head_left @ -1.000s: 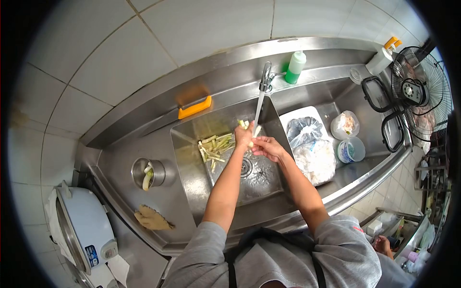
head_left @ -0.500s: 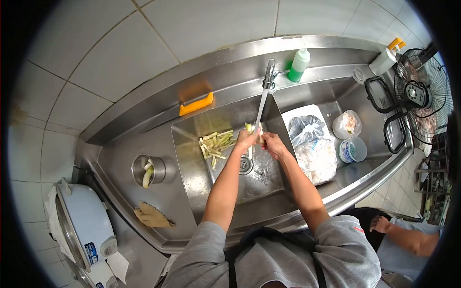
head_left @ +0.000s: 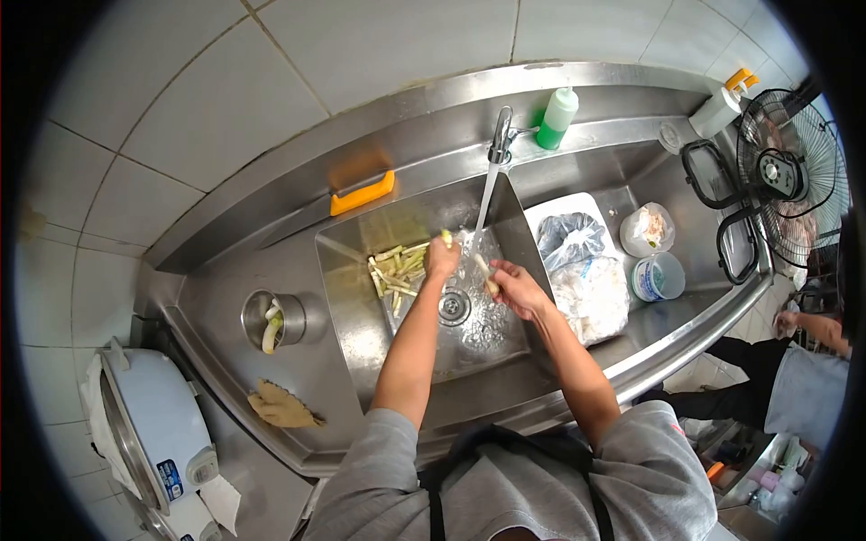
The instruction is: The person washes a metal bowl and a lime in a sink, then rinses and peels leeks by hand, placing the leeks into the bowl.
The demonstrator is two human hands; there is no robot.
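Over the left part of the sink basin (head_left: 361,361), my left hand (head_left: 441,261) is closed around a pale green stalk (head_left: 446,238) whose tip pokes out above the fingers. Beside it lies a pile of cut pale green stalks (head_left: 397,270). My right hand (head_left: 519,288) grips a short whitish stalk piece (head_left: 483,268), just right of the water stream (head_left: 485,200). That stream runs from the faucet (head_left: 501,135) between my hands. Water splashes around the drain (head_left: 454,307).
Left of the basin stand a steel pot (head_left: 296,320) with stalk pieces and a brown glove (head_left: 281,404). The right basin holds a white tray (head_left: 548,207) with bags, plus tubs (head_left: 658,277). A green soap bottle (head_left: 557,117), a fan (head_left: 783,171) and another person (head_left: 803,388) are nearby.
My hands have moved apart: the left towards the stalk pile, the right slightly down and away from the water. The other person at the right has moved farther off.
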